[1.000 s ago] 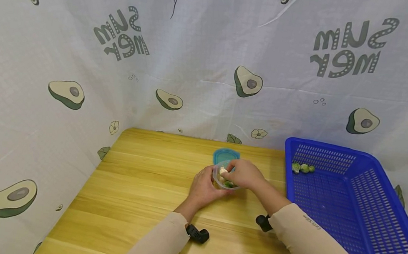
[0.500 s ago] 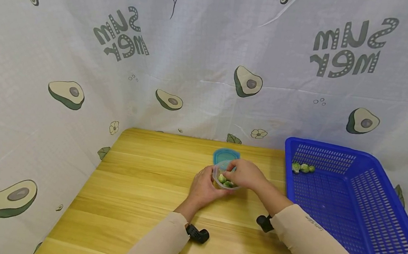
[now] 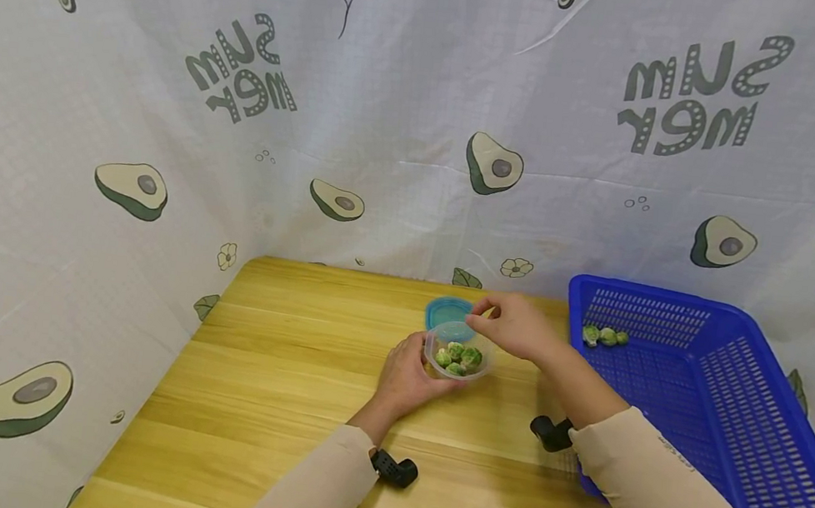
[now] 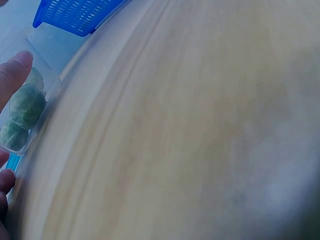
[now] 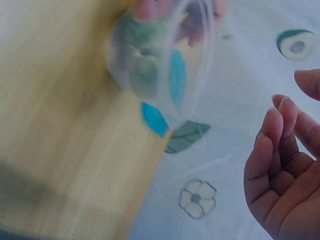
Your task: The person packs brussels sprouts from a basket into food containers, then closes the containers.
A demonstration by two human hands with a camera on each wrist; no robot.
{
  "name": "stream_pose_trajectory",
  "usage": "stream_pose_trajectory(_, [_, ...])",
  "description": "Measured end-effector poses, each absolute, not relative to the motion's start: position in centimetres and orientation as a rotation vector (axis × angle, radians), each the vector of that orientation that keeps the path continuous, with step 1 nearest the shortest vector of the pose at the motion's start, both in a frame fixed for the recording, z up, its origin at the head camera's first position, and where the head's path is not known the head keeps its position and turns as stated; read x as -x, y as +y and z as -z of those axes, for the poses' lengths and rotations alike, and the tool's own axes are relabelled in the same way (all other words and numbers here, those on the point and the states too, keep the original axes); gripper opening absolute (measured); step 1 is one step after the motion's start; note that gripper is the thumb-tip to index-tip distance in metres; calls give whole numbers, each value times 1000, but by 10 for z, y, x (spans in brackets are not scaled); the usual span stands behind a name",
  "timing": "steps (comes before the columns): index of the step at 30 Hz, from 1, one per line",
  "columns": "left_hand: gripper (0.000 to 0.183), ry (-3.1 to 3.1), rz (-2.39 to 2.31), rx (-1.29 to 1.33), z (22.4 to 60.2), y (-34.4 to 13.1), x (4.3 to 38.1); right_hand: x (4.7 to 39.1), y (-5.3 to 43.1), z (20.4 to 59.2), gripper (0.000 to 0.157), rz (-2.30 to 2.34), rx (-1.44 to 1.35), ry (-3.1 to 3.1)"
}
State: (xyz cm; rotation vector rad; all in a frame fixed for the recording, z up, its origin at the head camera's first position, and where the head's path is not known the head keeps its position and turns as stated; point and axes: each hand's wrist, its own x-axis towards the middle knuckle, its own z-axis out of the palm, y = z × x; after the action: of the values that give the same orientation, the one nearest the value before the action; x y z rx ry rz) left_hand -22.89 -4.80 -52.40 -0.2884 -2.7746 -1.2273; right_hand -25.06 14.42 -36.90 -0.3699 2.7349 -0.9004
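Observation:
In the head view my left hand (image 3: 410, 382) grips a small clear plastic container (image 3: 488, 362) from its left side, with the thumb along the near wall. Several green Brussels sprouts (image 3: 471, 359) lie inside it. The left wrist view shows the thumb (image 4: 12, 75) against the clear wall and sprouts (image 4: 27, 106) behind it. Just above and right of the container is my right hand (image 3: 517, 327), its fingers loosely bent. The right wrist view shows nothing between that hand's thumb and fingers (image 5: 270, 130). A blue lid (image 3: 444, 312) lies behind the container, partly covered by it.
A large blue plastic basket (image 3: 714, 444) stands at the right, with a few more Brussels sprouts (image 3: 608, 336) in its far left corner. The wooden table (image 3: 271, 389) ends at a white printed cloth (image 3: 408, 120) at the back and left.
My right hand has let go of a Brussels sprout inside the container and moved up and right, out of it. More sprouts now show in the container. The left hand has not moved.

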Motion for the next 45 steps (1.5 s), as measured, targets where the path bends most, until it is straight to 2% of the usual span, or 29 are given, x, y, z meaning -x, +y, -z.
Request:
stream_pose_trajectory(9, [91, -2775, 1221, 283, 522, -47, 227, 249, 180, 345, 35, 918, 302, 2848])
stream_pose_trajectory(17, [91, -2772, 1192, 284, 523, -46, 227, 255, 227, 343, 48, 916, 156, 2940])
stream_pose_trajectory(31, [93, -2775, 1217, 267, 523, -46, 227, 266, 293, 391, 61, 989, -166, 3024])
stream_pose_trajectory(39, [94, -2781, 1221, 261, 525, -46, 228, 278, 315, 429, 62, 956, -147, 2959])
stream_pose_trajectory(45, [94, -2780, 1232, 263, 525, -46, 229, 283, 320, 446, 71, 942, -138, 2816])
